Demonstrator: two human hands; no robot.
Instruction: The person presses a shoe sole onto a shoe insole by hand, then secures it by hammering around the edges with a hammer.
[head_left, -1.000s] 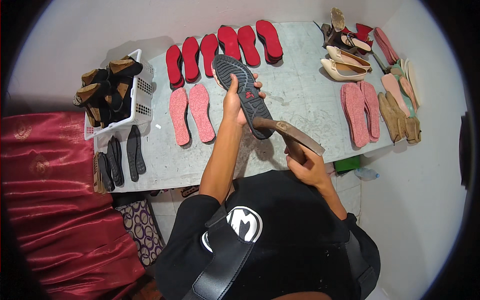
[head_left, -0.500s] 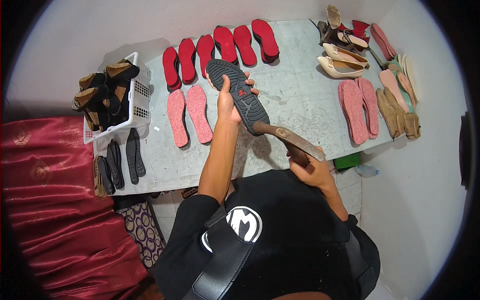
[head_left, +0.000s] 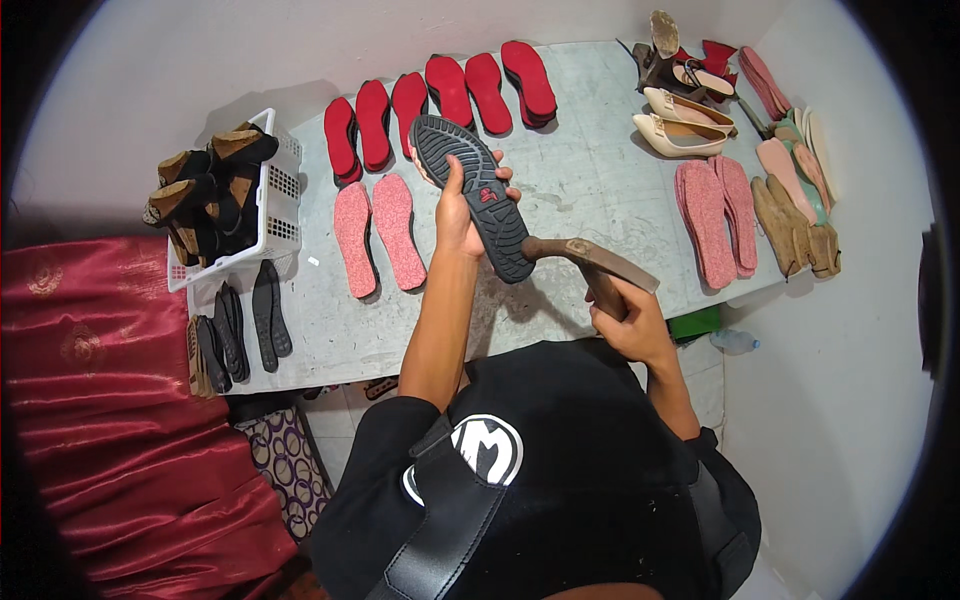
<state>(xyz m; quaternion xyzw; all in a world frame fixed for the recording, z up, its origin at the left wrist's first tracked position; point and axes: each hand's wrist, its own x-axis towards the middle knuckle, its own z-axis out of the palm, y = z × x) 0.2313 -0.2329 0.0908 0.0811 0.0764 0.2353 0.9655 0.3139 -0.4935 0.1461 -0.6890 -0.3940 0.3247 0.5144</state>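
My left hand [head_left: 462,215] is closed round the middle of a shoe [head_left: 490,222], its dark ridged sole turned up toward me. A small red mark shows halfway along the sole. The shoe's upper is mostly hidden beneath. In my right hand [head_left: 632,325] is the handle of a hammer [head_left: 585,257] with a long, curved, worn metal head. The rounded face of that head meets the right edge of the sole near its lower end; whether it touches, I cannot tell. Two pink speckled insoles [head_left: 400,230] lie left of my left wrist.
Red insoles [head_left: 485,92] line the table's [head_left: 590,180] far side. A white basket [head_left: 283,205] of black shoes stands left, above dark soles [head_left: 268,315]. At right are cream shoes [head_left: 680,135], pink insoles [head_left: 705,225] and work gloves [head_left: 790,225]. A red curtain [head_left: 110,400] hangs left.
My right hand and the hammer have shifted slightly right and up. The hammer's face has moved from over the sole's lower end to its right edge. The shoe stays in my left hand.
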